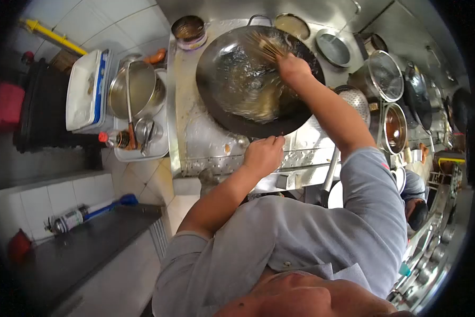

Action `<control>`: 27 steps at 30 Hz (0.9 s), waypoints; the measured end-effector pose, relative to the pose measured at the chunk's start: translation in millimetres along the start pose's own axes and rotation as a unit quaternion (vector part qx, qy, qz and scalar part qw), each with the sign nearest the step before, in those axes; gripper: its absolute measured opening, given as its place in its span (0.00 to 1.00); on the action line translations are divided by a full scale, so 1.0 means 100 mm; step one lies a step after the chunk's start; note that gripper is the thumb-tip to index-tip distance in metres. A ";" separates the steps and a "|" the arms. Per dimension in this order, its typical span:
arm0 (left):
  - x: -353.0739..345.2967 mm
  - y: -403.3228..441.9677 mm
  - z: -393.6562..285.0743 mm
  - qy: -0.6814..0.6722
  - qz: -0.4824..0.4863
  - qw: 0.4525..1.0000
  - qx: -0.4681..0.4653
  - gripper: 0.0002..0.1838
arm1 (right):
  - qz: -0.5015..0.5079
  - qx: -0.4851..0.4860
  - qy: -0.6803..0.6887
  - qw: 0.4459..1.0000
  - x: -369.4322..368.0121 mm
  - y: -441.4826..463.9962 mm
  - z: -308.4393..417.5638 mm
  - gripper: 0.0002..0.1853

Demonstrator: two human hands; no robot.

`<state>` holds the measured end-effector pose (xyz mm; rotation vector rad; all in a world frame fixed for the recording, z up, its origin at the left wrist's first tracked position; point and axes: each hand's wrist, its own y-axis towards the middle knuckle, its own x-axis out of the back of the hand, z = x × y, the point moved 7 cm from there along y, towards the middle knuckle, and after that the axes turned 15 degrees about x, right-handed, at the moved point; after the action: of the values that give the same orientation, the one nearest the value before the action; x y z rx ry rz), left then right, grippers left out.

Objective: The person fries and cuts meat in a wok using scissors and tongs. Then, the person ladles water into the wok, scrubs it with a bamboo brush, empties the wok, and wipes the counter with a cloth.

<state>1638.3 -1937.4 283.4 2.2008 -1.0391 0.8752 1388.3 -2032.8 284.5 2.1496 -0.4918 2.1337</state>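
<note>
A large dark wok [208, 87] sits on the steel stove, with swirling, murky water [242, 79] in its bowl. My right hand [293, 70] is closed around a bamboo wok brush [268, 46], its splayed bristles blurred over the far right part of the water. At the wok's near edge, my left hand [264, 156] has its fingers curled against the rim; exactly how they grip there is partly hidden. The wok's far loop handle [259, 19] stands free.
Left of the stove, a tray [151, 150] carries a steel pot [134, 90], a ladle and a red-capped bottle [109, 138]. To the right are a perforated skimmer [353, 103], a wire strainer [385, 76] and a pot of brown liquid [395, 128]. Another person [414, 193] is at lower right.
</note>
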 end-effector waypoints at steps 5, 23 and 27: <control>0.03 0.03 0.05 0.025 0.015 0.999 -0.015 0.07 | 0.032 0.112 0.097 0.988 -0.15 0.01 0.77 0.25; -0.05 0.03 0.05 0.051 0.043 0.998 0.001 0.08 | 0.067 0.072 0.257 0.961 -0.13 0.09 0.64 0.26; 0.01 0.04 0.05 0.037 0.046 0.998 -0.014 0.08 | 0.222 0.228 0.269 0.909 0.22 -0.46 0.69 0.31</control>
<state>1637.0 -1943.5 282.1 2.0962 -1.1162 0.9696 1466.9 -2011.6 311.6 1.5739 -0.4950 3.2248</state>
